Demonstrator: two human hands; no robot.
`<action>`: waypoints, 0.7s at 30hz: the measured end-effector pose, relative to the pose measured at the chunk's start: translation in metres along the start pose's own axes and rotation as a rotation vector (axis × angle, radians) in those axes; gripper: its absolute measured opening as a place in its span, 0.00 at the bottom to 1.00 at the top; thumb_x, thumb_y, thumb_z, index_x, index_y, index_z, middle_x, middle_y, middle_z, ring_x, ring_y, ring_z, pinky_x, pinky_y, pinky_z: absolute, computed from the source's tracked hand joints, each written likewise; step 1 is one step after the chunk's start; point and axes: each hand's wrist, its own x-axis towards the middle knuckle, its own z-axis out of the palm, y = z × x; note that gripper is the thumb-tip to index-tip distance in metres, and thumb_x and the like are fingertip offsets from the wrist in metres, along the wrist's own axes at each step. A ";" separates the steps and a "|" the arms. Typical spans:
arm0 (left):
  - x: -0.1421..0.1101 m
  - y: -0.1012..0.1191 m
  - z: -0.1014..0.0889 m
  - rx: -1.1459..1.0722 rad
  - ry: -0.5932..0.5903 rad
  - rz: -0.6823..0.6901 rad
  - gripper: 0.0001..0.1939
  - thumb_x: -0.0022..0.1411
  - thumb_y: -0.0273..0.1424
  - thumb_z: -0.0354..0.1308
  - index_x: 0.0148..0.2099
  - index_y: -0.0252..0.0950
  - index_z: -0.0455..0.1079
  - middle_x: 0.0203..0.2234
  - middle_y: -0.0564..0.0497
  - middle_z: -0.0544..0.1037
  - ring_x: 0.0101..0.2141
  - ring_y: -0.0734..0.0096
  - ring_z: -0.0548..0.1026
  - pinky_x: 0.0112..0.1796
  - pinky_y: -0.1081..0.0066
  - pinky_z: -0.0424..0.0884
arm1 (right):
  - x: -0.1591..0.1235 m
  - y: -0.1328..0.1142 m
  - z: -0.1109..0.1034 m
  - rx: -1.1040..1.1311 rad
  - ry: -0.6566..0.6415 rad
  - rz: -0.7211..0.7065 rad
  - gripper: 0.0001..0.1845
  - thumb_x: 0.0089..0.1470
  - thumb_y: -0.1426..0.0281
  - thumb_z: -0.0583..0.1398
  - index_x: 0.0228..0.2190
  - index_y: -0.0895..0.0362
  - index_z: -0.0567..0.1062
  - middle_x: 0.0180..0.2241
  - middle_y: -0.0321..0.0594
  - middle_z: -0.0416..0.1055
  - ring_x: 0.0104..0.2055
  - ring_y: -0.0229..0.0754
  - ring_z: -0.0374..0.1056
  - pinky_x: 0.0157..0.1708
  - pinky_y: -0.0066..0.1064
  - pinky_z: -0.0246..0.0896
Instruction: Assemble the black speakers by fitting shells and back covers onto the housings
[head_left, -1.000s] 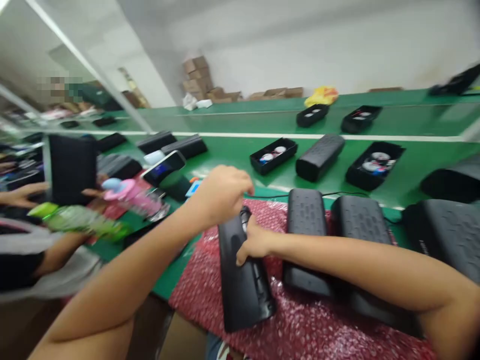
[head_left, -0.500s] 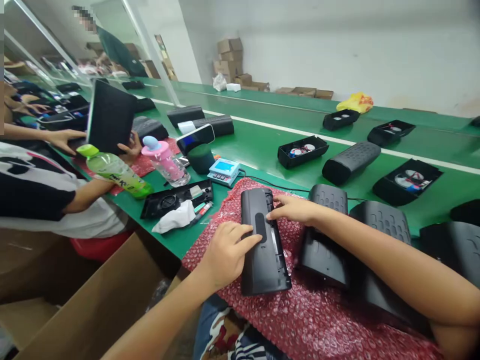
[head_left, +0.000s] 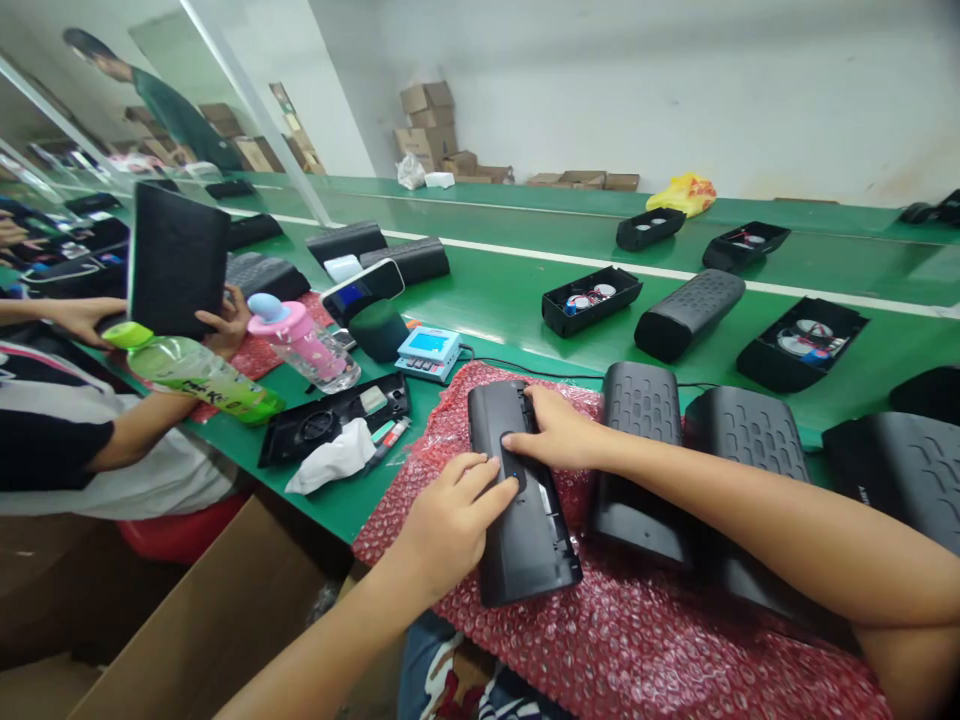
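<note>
The black casing (head_left: 529,545) lay on red bubble wrap (head_left: 660,630) at the near edge of the green desk (head_left: 480,290), its long side running from near to far. The right hand (head_left: 559,428) gripped its far right edge, thumb pressed on the upper face and fingers curled over the side. The left hand (head_left: 454,515) was partly open, its fingers loosely apart and resting on the casing's left side and upper face.

Just right of the casing, two black speakers with dimpled tops (head_left: 641,410) stood side by side, partly behind the right forearm; a larger black housing (head_left: 900,475) sat at the far right. Farther back were open black shells (head_left: 592,300) with round white parts and wires inside, and a dimpled speaker (head_left: 690,312) lay between two of them. A yellow bag (head_left: 681,194) lay behind.

A black cable (head_left: 536,370) ran behind the wrap from a light blue device (head_left: 430,345). To the left were a black panel (head_left: 300,430) with white tissue (head_left: 334,458) on it, a pink bottle (head_left: 304,345), a tilted green bottle (head_left: 202,375) and a phone (head_left: 364,290). At the left, a co-worker (head_left: 124,430) held up a flat black piece (head_left: 180,260) in both hands.
</note>
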 end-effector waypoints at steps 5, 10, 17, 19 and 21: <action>-0.006 0.003 0.001 0.033 0.064 -0.013 0.20 0.58 0.15 0.44 0.44 0.30 0.74 0.42 0.41 0.76 0.44 0.57 0.71 0.43 0.57 0.76 | -0.016 -0.013 -0.017 -0.313 -0.148 -0.241 0.35 0.52 0.68 0.61 0.59 0.65 0.59 0.55 0.59 0.56 0.58 0.55 0.55 0.55 0.43 0.54; -0.013 0.004 0.007 0.012 0.169 -0.042 0.17 0.60 0.17 0.46 0.45 0.30 0.73 0.42 0.43 0.78 0.44 0.59 0.74 0.44 0.60 0.75 | -0.040 -0.031 -0.034 -0.630 -0.341 -0.499 0.17 0.54 0.79 0.52 0.42 0.61 0.75 0.35 0.46 0.71 0.37 0.45 0.69 0.37 0.33 0.61; -0.021 0.010 0.018 -0.093 0.253 -0.212 0.14 0.60 0.16 0.44 0.43 0.30 0.68 0.42 0.45 0.78 0.46 0.63 0.74 0.47 0.64 0.72 | -0.063 -0.030 -0.025 -0.815 -0.386 -0.569 0.33 0.48 0.81 0.54 0.58 0.61 0.65 0.35 0.44 0.74 0.32 0.45 0.70 0.31 0.34 0.60; -0.022 0.009 0.019 -0.111 0.255 -0.217 0.15 0.60 0.15 0.44 0.43 0.30 0.68 0.42 0.45 0.78 0.47 0.63 0.74 0.48 0.64 0.71 | -0.061 -0.029 -0.024 -0.827 -0.413 -0.564 0.35 0.47 0.81 0.54 0.58 0.60 0.64 0.33 0.42 0.74 0.31 0.44 0.70 0.30 0.33 0.59; -0.023 0.008 0.019 -0.120 0.251 -0.212 0.15 0.60 0.16 0.45 0.45 0.30 0.68 0.42 0.44 0.77 0.47 0.63 0.73 0.48 0.63 0.70 | -0.058 -0.030 -0.024 -0.841 -0.434 -0.563 0.35 0.47 0.81 0.54 0.58 0.59 0.64 0.31 0.41 0.74 0.29 0.44 0.70 0.28 0.33 0.57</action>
